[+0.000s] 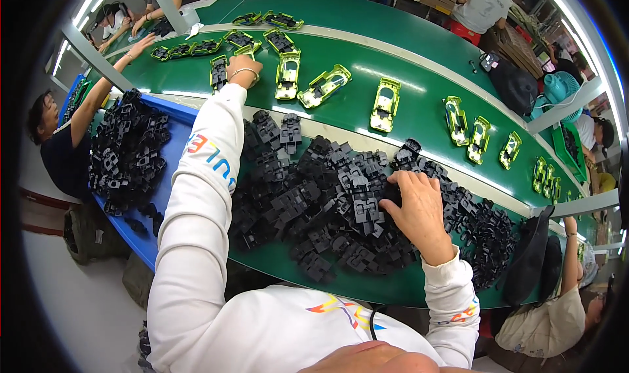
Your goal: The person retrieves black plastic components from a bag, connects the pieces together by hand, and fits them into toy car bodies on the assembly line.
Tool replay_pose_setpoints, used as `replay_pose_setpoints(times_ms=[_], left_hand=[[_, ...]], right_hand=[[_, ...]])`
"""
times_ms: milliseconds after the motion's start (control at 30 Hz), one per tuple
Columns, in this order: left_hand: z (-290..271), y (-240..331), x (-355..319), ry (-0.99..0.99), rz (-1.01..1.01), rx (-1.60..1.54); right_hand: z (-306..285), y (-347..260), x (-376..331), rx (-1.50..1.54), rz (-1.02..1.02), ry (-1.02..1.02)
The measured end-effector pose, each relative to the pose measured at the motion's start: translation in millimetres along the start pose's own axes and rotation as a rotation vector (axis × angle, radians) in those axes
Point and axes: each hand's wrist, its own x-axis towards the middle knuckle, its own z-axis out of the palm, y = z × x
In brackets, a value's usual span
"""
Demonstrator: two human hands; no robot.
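My left hand (pixel 245 70) is stretched out over the green belt, its fingers closed at a yellow-green toy car shell (pixel 247 48); the fingertips are partly hidden. Beside it lies another shell with a black part in it (pixel 218 74). More yellow-green toy car shells (pixel 287 75) stand along the belt to the right. My right hand (pixel 419 206) rests on the right side of a big pile of black plastic car parts (pixel 295 203). Its thumb and forefinger are apart, with black parts between and under them.
At left a blue tray (pixel 180 114) holds a heap of black parts (pixel 128 153). Small black pieces (pixel 488 235) lie at the pile's right end, next to a black bag (pixel 531 255). A co-worker (pixel 62 140) reaches toward the belt at left; another person (pixel 547 314) sits at right.
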Motion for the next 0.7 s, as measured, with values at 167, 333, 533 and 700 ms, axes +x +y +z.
replay_pose_setpoints(times_ms=[167,333,533,700], left_hand=[[-12,-14,16,0.142,-0.017,-0.188],[-62,-45,0,-0.185,-0.2,-1.605],[-101,-9,-107,-0.524,-0.284,-2.075],[-117,4,-175,-0.603,-0.048,-2.138]], right_hand=[[9,13,-2,0.063,0.031,0.084],[11,13,-3,0.138,0.013,0.17],[17,16,-13,0.064,0.011,0.101],[20,10,-13,0.059,-0.007,0.094]])
